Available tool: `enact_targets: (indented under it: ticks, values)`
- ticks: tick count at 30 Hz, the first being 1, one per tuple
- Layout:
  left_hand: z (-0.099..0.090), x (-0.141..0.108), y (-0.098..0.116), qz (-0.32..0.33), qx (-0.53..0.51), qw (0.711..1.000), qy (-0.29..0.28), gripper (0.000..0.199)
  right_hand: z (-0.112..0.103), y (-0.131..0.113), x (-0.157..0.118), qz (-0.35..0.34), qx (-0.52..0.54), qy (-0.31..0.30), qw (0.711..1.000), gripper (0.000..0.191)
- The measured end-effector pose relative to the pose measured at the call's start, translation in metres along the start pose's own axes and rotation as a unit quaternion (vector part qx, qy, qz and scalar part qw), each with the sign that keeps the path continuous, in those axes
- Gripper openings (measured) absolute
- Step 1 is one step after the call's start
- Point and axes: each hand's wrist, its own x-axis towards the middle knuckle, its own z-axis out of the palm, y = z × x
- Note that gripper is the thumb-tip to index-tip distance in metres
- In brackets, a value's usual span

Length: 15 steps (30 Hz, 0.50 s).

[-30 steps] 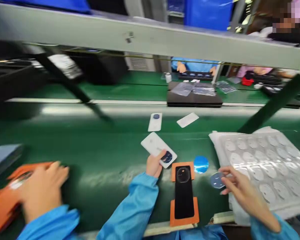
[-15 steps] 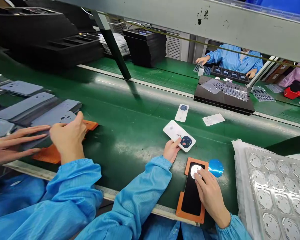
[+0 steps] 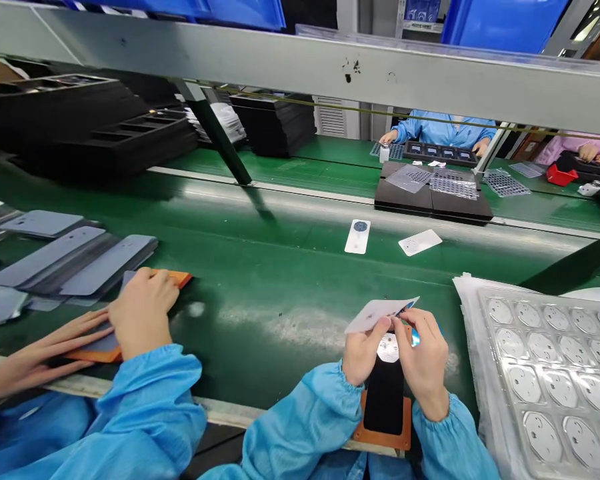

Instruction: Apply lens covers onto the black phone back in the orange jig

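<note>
On the green bench (image 3: 260,287), a clear tray (image 3: 526,353) lies right of an orange jig (image 3: 407,427) bearing a black panel (image 3: 384,400), while the left hand (image 3: 361,353) and right hand (image 3: 425,357), thumbs against fingers, pinch a tilted white card (image 3: 373,315) above the panel's silvery disc (image 3: 389,349).

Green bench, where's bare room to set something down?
Widest: between the neighbour's hand and your left hand. Smaller: just this side of the white cards. Crowded: grey panels, far left; orange plate and clear tray, right.
</note>
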Motion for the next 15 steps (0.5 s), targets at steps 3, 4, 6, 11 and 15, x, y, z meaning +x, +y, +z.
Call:
enact_targets:
  ticks: [3,4,6,11,15]
  values:
    - [0.001,-0.004,-0.001,0.031,0.018,0.999,-0.014,0.050,0.000,-0.002,0.003,0.012,0.036,0.000,0.999,0.008]
    - [0.001,-0.004,-0.003,0.038,0.023,0.999,-0.018,0.049,-0.001,-0.002,0.003,0.015,0.044,0.001,0.999,0.008]
    - [-0.001,-0.004,-0.008,0.051,0.028,0.998,-0.024,0.046,-0.004,-0.002,0.003,0.017,0.051,0.006,0.999,0.009]
    - [0.001,-0.005,-0.014,0.080,0.045,0.995,-0.029,0.042,-0.004,-0.002,0.003,0.029,0.052,0.010,0.998,0.011]
    - [0.003,-0.009,-0.010,0.106,0.108,0.988,-0.035,0.039,-0.002,-0.001,0.005,0.048,0.048,0.016,0.998,0.015]
